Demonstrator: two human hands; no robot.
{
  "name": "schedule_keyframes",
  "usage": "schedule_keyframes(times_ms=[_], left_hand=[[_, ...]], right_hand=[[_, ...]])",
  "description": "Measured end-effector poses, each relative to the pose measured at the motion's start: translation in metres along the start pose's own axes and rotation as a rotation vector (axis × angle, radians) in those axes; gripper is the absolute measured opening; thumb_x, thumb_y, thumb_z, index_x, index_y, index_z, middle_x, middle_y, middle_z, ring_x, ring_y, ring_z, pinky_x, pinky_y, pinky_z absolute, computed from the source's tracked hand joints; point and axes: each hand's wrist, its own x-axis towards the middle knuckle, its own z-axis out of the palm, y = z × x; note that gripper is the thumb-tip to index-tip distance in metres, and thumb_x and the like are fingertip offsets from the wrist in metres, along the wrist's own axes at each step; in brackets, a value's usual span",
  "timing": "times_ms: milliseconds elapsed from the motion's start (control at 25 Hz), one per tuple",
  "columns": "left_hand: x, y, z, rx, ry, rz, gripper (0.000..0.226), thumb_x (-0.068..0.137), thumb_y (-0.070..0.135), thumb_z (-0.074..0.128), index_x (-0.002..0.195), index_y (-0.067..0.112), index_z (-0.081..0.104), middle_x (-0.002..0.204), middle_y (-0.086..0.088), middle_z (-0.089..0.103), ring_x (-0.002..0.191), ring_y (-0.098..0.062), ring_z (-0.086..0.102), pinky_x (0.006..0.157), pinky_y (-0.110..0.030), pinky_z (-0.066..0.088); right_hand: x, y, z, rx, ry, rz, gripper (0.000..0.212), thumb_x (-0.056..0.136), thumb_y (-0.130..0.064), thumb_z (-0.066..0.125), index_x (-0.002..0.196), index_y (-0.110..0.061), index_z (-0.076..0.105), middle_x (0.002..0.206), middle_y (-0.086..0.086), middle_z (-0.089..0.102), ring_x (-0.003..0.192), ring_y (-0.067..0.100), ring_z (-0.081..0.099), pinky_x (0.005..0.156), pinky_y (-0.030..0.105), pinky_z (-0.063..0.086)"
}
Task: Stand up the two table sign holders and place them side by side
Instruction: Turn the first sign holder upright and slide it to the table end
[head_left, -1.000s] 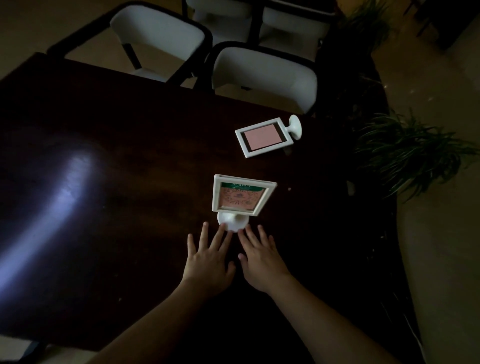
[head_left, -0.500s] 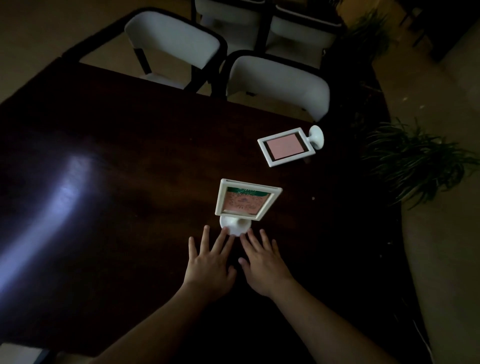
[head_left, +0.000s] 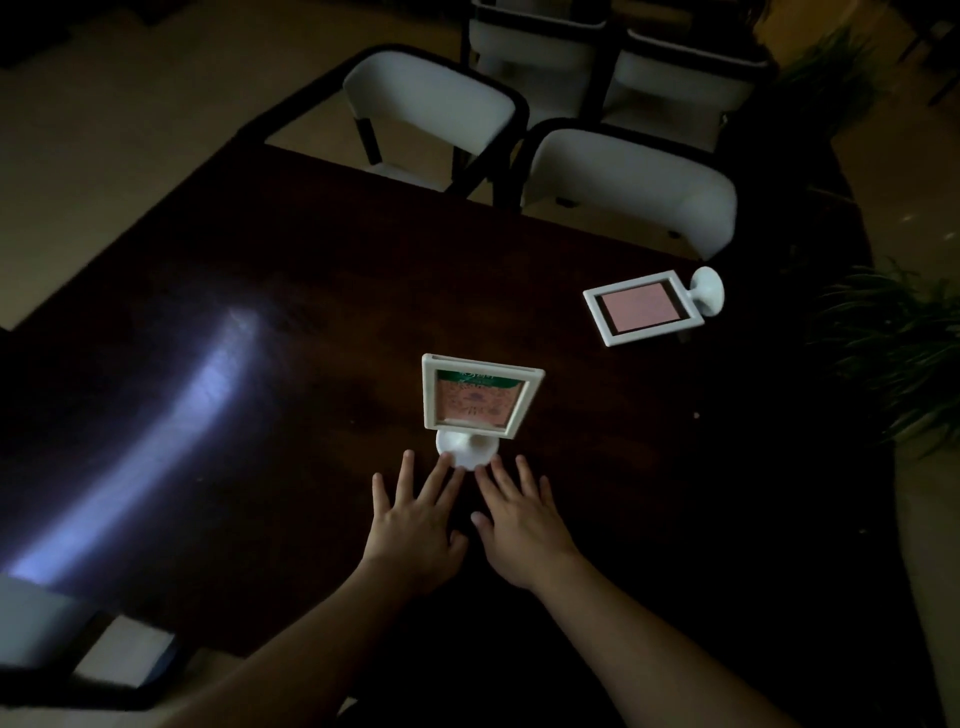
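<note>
Two holders sit well apart on your table (head_left: 260, 291): the near holder (head_left: 480, 397) upright, your flat, spread left hand (head_left: 415, 525) and right hand (head_left: 519, 525) touching its base, the far holder (head_left: 644, 306) lying flat.

Upright sign holder (head_left: 480, 396), frame centre: white frame and base, pink insert with a green top band and faint printed pattern. Flat sign holder (head_left: 643, 315), upper right: white frame, plain pink insert, dark border. Worktop (head_left: 260, 291): dark brown. Chairs (head_left: 631, 179): white, black frames.
</note>
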Motion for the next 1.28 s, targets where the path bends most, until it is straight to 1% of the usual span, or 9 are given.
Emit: schedule_keyframes(times_ms=[200, 400, 560, 720, 1040, 1280], left_hand=[[-0.011, -0.013, 0.000, -0.043, 0.006, -0.107, 0.082, 0.082, 0.061, 0.025, 0.155, 0.035, -0.001, 0.164, 0.010, -0.013, 0.145, -0.035, -0.023, 0.111, -0.068, -0.003], [-0.014, -0.046, -0.005, -0.053, 0.008, -0.141, 0.083, 0.079, 0.063, 0.021, 0.155, 0.036, -0.001, 0.163, 0.011, -0.012, 0.144, -0.034, -0.024, 0.111, -0.067, -0.005], [-0.009, -0.088, -0.016, -0.067, 0.026, -0.149, 0.083, 0.079, 0.061, 0.022, 0.155, 0.034, 0.001, 0.164, 0.011, -0.011, 0.144, -0.035, -0.025, 0.110, -0.067, -0.006], [0.000, -0.144, -0.030, -0.062, 0.026, -0.133, 0.082, 0.082, 0.059, 0.026, 0.155, 0.034, -0.001, 0.164, 0.009, -0.013, 0.145, -0.036, -0.024, 0.111, -0.067, -0.005], [0.022, -0.253, -0.056, -0.070, 0.038, -0.112, 0.082, 0.082, 0.059, 0.028, 0.156, 0.034, 0.000, 0.164, 0.011, -0.013, 0.145, -0.037, -0.023, 0.111, -0.067, -0.005], [0.035, -0.320, -0.073, -0.079, 0.063, -0.126, 0.081, 0.084, 0.057, 0.032, 0.156, 0.035, 0.002, 0.164, 0.011, -0.010, 0.146, -0.038, -0.021, 0.112, -0.068, -0.003]], right_hand=[[0.010, -0.018, -0.005, -0.048, -0.021, -0.086, 0.065, 0.105, -0.045, 0.031, 0.160, -0.023, 0.005, 0.169, 0.002, -0.001, 0.153, 0.033, -0.011, 0.120, 0.056, 0.000], [0.030, -0.047, -0.012, -0.079, -0.049, -0.128, 0.065, 0.105, -0.046, 0.030, 0.160, -0.023, 0.006, 0.169, 0.002, 0.000, 0.153, 0.033, -0.012, 0.120, 0.056, -0.001], [0.058, -0.080, -0.017, -0.090, -0.041, -0.141, 0.064, 0.104, -0.046, 0.031, 0.160, -0.024, 0.007, 0.169, 0.001, 0.001, 0.153, 0.033, -0.012, 0.120, 0.056, -0.001], [0.094, -0.125, -0.020, -0.102, -0.038, -0.129, 0.065, 0.104, -0.047, 0.031, 0.160, -0.024, 0.007, 0.169, 0.002, 0.002, 0.153, 0.033, -0.011, 0.120, 0.056, -0.001], [0.167, -0.211, -0.033, -0.097, -0.045, -0.099, 0.064, 0.104, -0.046, 0.032, 0.160, -0.025, 0.009, 0.169, 0.001, 0.004, 0.153, 0.033, -0.010, 0.120, 0.056, 0.000], [0.214, -0.264, -0.042, -0.108, -0.064, -0.105, 0.065, 0.104, -0.046, 0.032, 0.160, -0.025, 0.007, 0.169, 0.001, 0.003, 0.153, 0.033, -0.009, 0.120, 0.055, 0.000]])
